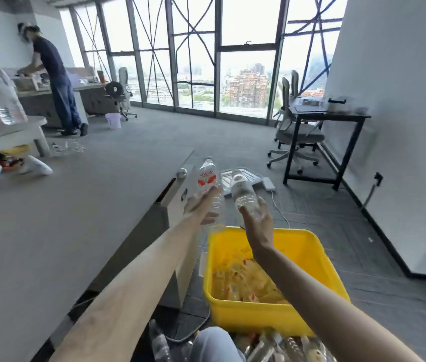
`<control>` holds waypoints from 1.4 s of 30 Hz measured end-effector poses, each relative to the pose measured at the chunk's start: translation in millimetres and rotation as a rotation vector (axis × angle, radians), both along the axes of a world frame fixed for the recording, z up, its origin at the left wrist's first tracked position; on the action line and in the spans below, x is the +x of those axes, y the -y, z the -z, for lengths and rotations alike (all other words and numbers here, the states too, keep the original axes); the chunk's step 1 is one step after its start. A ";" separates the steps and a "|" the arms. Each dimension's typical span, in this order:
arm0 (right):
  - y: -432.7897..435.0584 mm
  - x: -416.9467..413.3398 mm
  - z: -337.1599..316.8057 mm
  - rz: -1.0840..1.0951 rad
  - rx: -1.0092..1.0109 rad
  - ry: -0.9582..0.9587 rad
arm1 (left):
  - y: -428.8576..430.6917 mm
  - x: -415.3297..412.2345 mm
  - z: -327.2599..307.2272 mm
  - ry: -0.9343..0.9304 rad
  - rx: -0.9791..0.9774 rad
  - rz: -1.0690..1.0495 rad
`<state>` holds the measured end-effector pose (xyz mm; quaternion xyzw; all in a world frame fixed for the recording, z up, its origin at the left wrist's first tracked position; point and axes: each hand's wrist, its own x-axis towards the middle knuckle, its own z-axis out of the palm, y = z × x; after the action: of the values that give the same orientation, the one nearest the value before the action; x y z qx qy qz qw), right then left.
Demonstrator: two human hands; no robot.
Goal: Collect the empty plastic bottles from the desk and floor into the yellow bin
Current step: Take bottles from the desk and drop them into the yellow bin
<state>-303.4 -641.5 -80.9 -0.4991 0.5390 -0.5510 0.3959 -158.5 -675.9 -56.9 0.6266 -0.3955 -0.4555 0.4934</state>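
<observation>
My left hand [201, 205] grips a clear empty bottle with a red label [208, 180], held tilted above the far edge of the yellow bin [248, 314]. Beside it, my right hand [259, 218] grips a second clear bottle without a label [243, 192], also above the bin's far rim. Inside the bin lie several empty bottles [248, 280]. More clear bottles [280, 346] lie on the floor in front of the bin, at the bottom of the view. The grey desk [50, 231] runs along my left.
A power strip [268, 183] and its cable lie on the floor beyond the bin. A black table [327, 118] with office chairs [298, 139] stands at the right wall. A person [55, 82] stands at a far desk on the left. A lilac bucket [113, 120] sits near them.
</observation>
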 end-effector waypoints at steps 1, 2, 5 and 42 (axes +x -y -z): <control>-4.4 -17.5 8.4 0.016 0.024 -0.035 | 1.0 -17.6 13.1 -0.023 0.034 0.020; -6.9 -34.3 17.8 0.031 0.044 -0.055 | 2.3 -33.1 26.4 -0.043 0.072 0.039; -6.9 -78.7 39.1 0.077 0.102 -0.067 | 7.2 -68.6 63.1 -0.086 0.166 0.111; 53.6 -220.8 103.6 0.120 0.356 -0.543 | 69.7 -154.2 160.6 0.262 0.391 0.258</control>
<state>-524.1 -695.1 -184.5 -0.5181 0.7412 -0.3173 0.2855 -312.6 -745.7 -217.5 0.7082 -0.4369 -0.4974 0.2453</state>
